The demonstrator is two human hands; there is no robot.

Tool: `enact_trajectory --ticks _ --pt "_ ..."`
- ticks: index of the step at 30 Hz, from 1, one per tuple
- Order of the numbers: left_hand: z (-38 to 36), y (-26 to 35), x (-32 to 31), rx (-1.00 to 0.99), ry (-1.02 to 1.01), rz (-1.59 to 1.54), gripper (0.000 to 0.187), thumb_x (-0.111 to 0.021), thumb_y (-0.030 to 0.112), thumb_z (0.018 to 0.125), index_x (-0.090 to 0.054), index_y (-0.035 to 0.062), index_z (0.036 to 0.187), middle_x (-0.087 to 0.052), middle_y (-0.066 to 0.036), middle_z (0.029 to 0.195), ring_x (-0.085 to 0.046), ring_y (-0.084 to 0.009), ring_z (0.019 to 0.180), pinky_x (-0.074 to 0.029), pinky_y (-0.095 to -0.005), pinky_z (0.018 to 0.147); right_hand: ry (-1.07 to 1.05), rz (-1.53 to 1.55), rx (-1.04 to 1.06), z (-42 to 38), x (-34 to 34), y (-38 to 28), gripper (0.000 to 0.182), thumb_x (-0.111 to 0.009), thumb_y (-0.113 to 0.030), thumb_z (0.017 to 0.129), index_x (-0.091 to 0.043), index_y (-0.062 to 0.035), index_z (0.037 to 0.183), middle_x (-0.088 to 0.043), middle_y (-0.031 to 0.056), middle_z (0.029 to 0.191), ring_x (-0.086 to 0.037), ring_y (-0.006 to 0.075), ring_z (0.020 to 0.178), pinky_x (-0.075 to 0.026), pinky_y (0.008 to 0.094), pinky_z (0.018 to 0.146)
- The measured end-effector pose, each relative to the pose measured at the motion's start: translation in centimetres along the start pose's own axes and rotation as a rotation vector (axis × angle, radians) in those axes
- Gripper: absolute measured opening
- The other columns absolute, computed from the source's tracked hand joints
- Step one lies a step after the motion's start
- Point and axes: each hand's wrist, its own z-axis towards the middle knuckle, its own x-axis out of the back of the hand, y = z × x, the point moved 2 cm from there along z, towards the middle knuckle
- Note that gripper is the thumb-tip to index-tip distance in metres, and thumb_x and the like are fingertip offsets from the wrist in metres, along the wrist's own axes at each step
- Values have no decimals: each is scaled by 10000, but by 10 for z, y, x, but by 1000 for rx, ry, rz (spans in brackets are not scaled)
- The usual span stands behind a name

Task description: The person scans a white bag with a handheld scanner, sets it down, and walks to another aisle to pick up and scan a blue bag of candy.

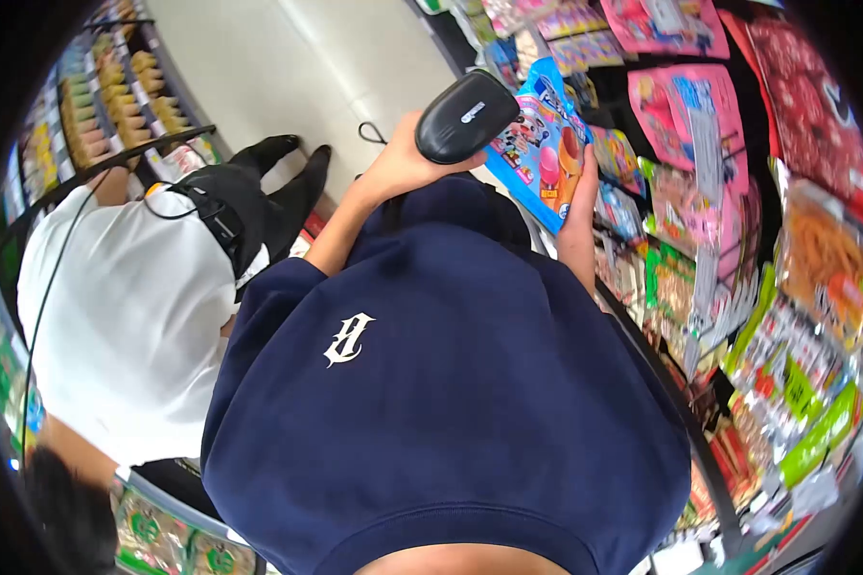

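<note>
A black handheld barcode scanner point(467, 117) is gripped in my left hand point(401, 165), with its rounded head tilted toward the right. My right hand point(578, 213) pinches the lower right edge of a blue snack bag point(539, 158), printed with cartoon figures and ice cream cones. The scanner head overlaps the bag's left edge in this view. Most of my left fingers are hidden behind the scanner.
On the right, racks hold hanging snack packets, including a pink bag point(666, 105) and a clear pack of orange strips point(825, 268). A person in a white shirt point(125, 316) is close at my left, before another stocked shelf point(96, 105). Pale floor point(278, 77) stretches ahead.
</note>
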Motion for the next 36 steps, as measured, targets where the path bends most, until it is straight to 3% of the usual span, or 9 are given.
enact_trajectory --ticks 4,8,10,11,17,20,28,31,36 --pt "36 22 -14 78 -9 107 404 -818 161 743 -653 14 1081 -696 -59 921 -619 -125 821 -500 -297 771 -66 35 -166 25 1 -18 504 -511 -491 957 -621 -38 1149 -687 115 1053 -690 244 888 -556 353 788" --pt "53 34 -1 78 0 226 390 -814 176 750 -659 22 1073 -699 -66 900 -631 -130 804 -504 -299 759 -77 213 -118 60 -19 -13 474 -508 -439 972 -610 -22 1175 -678 119 1107 -679 243 941 -539 356 844" --pt "55 40 2 95 25 226 383 -813 174 752 -659 20 1067 -698 -67 901 -631 -125 809 -502 -297 760 -113 136 -139 64 -38 -16 402 -538 -491 937 -663 -149 1105 -694 17 891 -643 156 681 -501 287 562" --pt "55 20 -18 233 -57 192 379 -812 170 753 -659 20 1066 -698 -65 903 -630 -123 810 -502 -296 759 57 174 -184 46 -2 -1 411 -548 -478 936 -659 -129 1120 -698 30 921 -653 170 719 -518 305 607" --pt "38 18 -17 181 -1 193 374 -814 150 760 -660 28 1078 -702 -61 933 -634 -120 834 -504 -292 769 -55 141 -179 46 -15 -5 493 -524 -439 962 -596 -3 1181 -678 128 1093 -684 224 931 -545 344 832" --pt "24 -1 -37 315 71 223 375 -815 170 772 -657 22 1078 -703 -67 954 -646 -129 854 -508 -293 775 -38 169 -140 34 20 4 500 -513 -445 967 -586 -3 1188 -674 138 1099 -684 231 926 -548 342 825" --pt "-51 -23 -57 258 181 164 328 -827 99 747 -673 -18 1012 -696 -55 882 -638 -109 793 -510 -278 740 45 155 -51 -23 48 32 562 -525 -494 947 -604 20 1160 -676 152 1099 -684 255 946 -536 360 888" --pt "-81 -48 -46 288 270 -1 240 -804 15 735 -643 -5 912 -627 -32 708 -583 -114 568 -475 -259 533 74 204 -137 -61 38 49 497 -557 -482 931 -616 -53 1174 -689 126 1070 -684 236 937 -533 349 873" --pt "-103 -76 -31 242 204 43 290 -817 90 753 -666 -17 977 -662 -17 795 -603 -100 693 -493 -265 647 58 192 -187 -88 37 67 595 -466 -551 946 -574 -44 1240 -661 146 1169 -657 289 1029 -516 415 926"
